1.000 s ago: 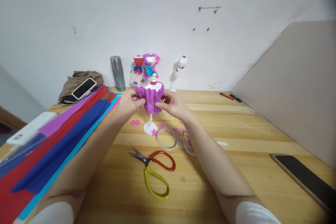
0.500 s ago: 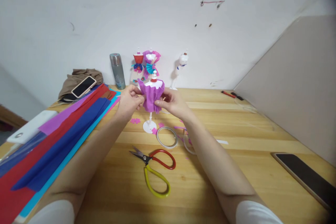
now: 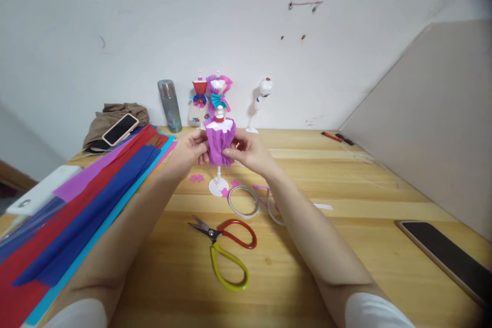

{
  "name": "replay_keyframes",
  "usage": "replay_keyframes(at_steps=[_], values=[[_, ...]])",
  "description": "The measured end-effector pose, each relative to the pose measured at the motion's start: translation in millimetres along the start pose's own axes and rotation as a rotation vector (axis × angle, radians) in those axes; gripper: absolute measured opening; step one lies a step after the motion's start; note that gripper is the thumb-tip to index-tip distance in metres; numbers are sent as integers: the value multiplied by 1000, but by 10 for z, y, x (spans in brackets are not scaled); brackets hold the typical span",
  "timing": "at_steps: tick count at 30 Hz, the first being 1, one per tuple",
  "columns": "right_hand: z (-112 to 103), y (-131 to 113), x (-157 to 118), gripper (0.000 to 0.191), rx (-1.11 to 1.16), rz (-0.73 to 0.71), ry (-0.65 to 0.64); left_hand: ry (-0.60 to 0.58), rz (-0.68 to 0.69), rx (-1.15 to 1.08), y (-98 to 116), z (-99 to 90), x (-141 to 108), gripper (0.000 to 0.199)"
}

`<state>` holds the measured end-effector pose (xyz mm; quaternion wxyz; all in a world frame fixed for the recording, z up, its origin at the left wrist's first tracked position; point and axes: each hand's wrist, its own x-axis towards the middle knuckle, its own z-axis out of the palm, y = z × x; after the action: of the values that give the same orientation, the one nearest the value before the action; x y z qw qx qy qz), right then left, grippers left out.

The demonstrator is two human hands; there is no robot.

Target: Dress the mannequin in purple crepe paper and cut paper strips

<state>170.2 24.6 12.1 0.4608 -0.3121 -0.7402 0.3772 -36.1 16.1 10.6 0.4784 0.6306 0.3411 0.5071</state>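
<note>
A small white mannequin (image 3: 219, 186) stands upright on its round base, with pleated purple crepe paper (image 3: 220, 144) wrapped about its torso and a red band at the neck. From the left, my left hand (image 3: 190, 149) pinches the paper's edge between thumb and fingers. My right hand (image 3: 249, 151) grips the opposite side, its thumb pressed on the front folds and its other fingers behind. Pink paper flowers (image 3: 197, 178) lie around the base. Nearer to me are a roll of tape (image 3: 243, 201) and scissors (image 3: 211, 234) with one red and one yellow handle, blades slightly apart.
Coloured paper sheets (image 3: 96, 215) cover the table's left side, near a phone (image 3: 121, 129) on brown cloth. Behind stand a grey flask (image 3: 169, 106), two dressed mannequins (image 3: 199, 89) and a barer one (image 3: 265, 89). Another phone (image 3: 446, 256) lies at right.
Both hands have drawn the purple paper closer around the mannequin's torso, and its top edge flares less. My left fingers have moved in against the paper. The view has shifted slightly.
</note>
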Motion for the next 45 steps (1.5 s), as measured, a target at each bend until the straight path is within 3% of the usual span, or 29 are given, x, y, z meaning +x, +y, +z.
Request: replay_keyframes(at_steps=[12,25,40,45], values=[[-12,17,25,36,98,8,12,-34,-10,-31,-31,-36,-3,34],[-21,-3,-2,26,107,44,-48,84,9,-60,-101,7,17,31],[-4,21,3,28,96,37,-30,73,-48,-75,-40,55,1,37],[-1,41,10,31,100,27,-11,96,-10,-73,-68,66,-14,31]])
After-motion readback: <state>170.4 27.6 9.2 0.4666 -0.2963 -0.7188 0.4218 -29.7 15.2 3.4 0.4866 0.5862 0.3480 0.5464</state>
